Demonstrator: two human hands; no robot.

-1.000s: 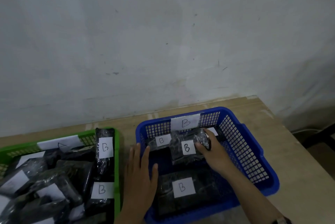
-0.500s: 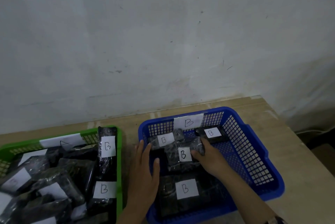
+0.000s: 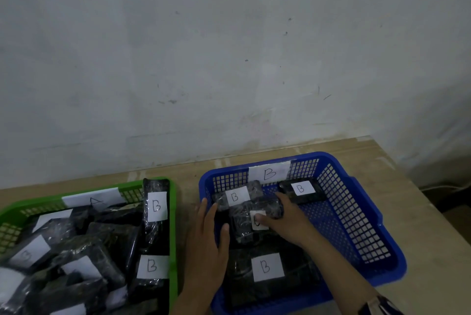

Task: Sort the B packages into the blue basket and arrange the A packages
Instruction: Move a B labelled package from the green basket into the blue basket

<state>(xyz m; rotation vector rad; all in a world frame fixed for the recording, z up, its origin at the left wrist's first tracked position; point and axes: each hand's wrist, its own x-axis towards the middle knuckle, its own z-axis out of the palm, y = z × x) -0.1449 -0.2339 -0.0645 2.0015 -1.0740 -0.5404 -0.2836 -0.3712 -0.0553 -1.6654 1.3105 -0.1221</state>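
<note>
The B package (image 3: 251,223), black and wrapped in clear film, lies in the middle of the blue basket (image 3: 356,215), on the right side of the counter (image 3: 413,215). The right hand (image 3: 283,220) rests on it, thumb pressed over its white label and fingers curled over its far end, so the grip is clamped on that package. The left hand (image 3: 207,240) lies flat over the basket's left rim, fingers spread and holding nothing. Three more B-labelled packs sit in the blue basket: one far left (image 3: 235,197), one far right (image 3: 302,191), one large near (image 3: 267,267). A paper B tag (image 3: 269,173) hangs on the basket's far wall. The green basket (image 3: 173,212) on the left, tagged A, is heaped with black packs, two along its right side showing B labels. The counter is pale wood set against a scuffed whitish wall (image 3: 229,60). Against half a second ago, the right thumb now covers the label that showed plainly, and the left hand has shifted slightly back along the rim.
</note>
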